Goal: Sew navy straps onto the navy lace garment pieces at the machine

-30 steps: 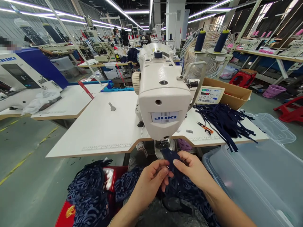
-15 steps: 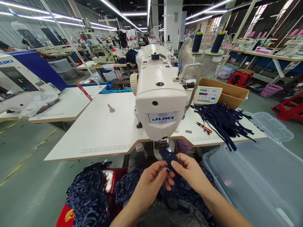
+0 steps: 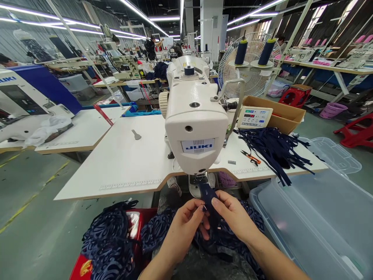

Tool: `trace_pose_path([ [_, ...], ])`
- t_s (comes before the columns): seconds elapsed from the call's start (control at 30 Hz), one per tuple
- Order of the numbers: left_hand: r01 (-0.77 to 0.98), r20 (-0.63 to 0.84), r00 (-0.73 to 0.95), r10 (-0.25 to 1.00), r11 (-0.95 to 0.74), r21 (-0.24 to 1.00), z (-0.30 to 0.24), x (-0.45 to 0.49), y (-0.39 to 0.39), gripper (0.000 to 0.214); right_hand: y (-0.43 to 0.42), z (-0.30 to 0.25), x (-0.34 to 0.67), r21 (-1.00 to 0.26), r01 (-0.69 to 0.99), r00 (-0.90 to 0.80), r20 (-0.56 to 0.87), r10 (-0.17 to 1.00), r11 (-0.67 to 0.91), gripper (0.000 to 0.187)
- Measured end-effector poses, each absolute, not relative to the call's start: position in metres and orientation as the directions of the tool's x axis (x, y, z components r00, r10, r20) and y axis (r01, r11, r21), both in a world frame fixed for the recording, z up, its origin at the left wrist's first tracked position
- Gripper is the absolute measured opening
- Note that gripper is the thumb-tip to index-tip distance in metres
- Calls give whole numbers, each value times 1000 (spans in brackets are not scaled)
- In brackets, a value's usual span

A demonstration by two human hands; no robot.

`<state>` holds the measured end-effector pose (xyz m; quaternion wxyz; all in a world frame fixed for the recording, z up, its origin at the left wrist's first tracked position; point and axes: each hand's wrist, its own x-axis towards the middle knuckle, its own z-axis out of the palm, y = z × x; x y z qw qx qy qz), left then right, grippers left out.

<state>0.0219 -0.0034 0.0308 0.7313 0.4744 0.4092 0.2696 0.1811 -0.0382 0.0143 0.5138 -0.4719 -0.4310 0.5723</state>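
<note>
A navy fabric strip [image 3: 210,196] runs down from beside the needle area of a white JUKI sewing machine [image 3: 196,128] towards my lap. My right hand [image 3: 233,212] grips the strip from the right, thumb on top and fingers beneath. My left hand [image 3: 189,223] is beside the strip's left edge with thumb and forefinger pinched together. A small dark bit with a pale glint shows at those fingertips, too small to name. Under both hands lie bunched navy fabric strips [image 3: 233,233], partly hidden by my hands and wrists.
On the white table [image 3: 125,163] lie a flat grey metal piece [image 3: 136,134], orange-handled thread snips [image 3: 251,157] and a heap of navy strips [image 3: 271,149]. A clear plastic bin [image 3: 317,210] stands at the right. More navy pieces [image 3: 109,241] rest on a red stool [image 3: 78,268] at the left.
The strip now hangs longer and straighter below the machine, past my right hand. My left fingertips have come slightly away from it to the left. My right hand keeps its grip.
</note>
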Motion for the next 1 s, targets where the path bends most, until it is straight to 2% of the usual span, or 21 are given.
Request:
trace_pose_path([
  [0.13, -43, -376, 509, 774, 459, 887, 26, 20, -4, 33, -39, 14, 181, -977, -186, -24, -106, 994, -108, 27],
  [0.27, 5, -340, 501, 796, 390, 921, 24, 18, -1, 30, -38, 13, 180, -977, -176, -13, -118, 993, -118, 28],
  [0.4, 78, -327, 487, 810, 333, 940, 24, 17, 1, 29, -35, 12, 178, -990, -98, -15, -99, 995, -100, 28],
  [0.47, 81, -326, 465, 823, 327, 942, 23, 17, 1, 29, -34, 9, 178, -998, -6, -13, -69, 998, -69, 26],
  [0.53, 59, -331, 435, 837, 340, 938, 23, 17, 2, 29, -35, 7, 178, -988, 147, 85, 51, 995, 38, 19],
  [0.6, 16, -328, 405, 854, 351, 936, 23, 18, 2, 27, -37, 4, 178, -924, 334, 222, 268, 937, 185, 15],
  [0.67, -24, -300, 383, 874, 334, 942, 24, 18, 1, 26, -42, 2, 176, -850, 444, 235, 416, 878, 284, 18],
  [0.7, -30, -281, 380, 881, 315, 949, 25, 18, 0, 25, -44, 1, 175, -840, 454, 193, 419, 887, 298, 20],
  [0.77, -2, -252, 384, 888, 274, 962, 27, 19, -2, 24, -47, -1, 169, -862, 442, 106, 325, 940, 248, 28],
  [0.87, 84, -221, 390, 894, 204, 975, 30, 20, -5, 26, -50, -5, 161, -869, 480, 126, 202, 971, 118, 26],
  [1.0, 160, -172, 370, 913, 119, 980, 34, 21, -6, 28, -52, -7, 156, -814, 556, 141, 288, 947, 165, 8],
])
